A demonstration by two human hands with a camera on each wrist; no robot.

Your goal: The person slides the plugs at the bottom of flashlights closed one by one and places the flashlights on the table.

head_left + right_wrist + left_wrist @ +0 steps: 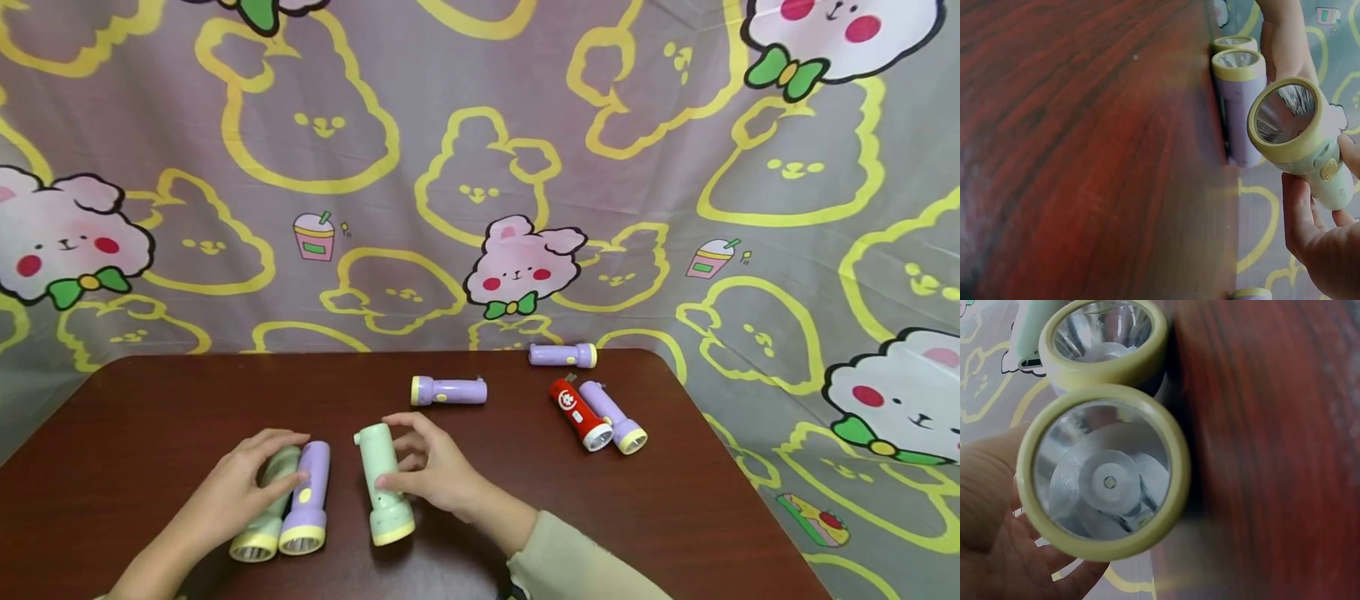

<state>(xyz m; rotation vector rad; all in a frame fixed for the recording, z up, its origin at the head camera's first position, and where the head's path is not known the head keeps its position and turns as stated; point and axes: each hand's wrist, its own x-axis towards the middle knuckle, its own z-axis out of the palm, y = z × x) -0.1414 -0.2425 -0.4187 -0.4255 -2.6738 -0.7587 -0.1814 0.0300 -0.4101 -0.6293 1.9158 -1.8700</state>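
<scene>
My left hand [236, 487] reaches over a light green flashlight [262, 529] and a purple flashlight [317, 471] that lie side by side, its thumb across the purple one and its fingers around the far side of the green one. Both yellow-rimmed lenses face me; the green one's lens [1107, 478] fills the left wrist view. To their right, my right hand [442, 473] grips a second light green flashlight [381, 458] between thumb and fingers. Its yellow lens end points toward me, tilted up off the table in the right wrist view.
Two purple flashlights lie further back, one mid-table [453, 392] and one near the back edge [558, 356]. At the right, a red flashlight [579, 412] lies against another purple flashlight [615, 415]. A patterned curtain [420, 208] hangs behind the brown table [675, 533].
</scene>
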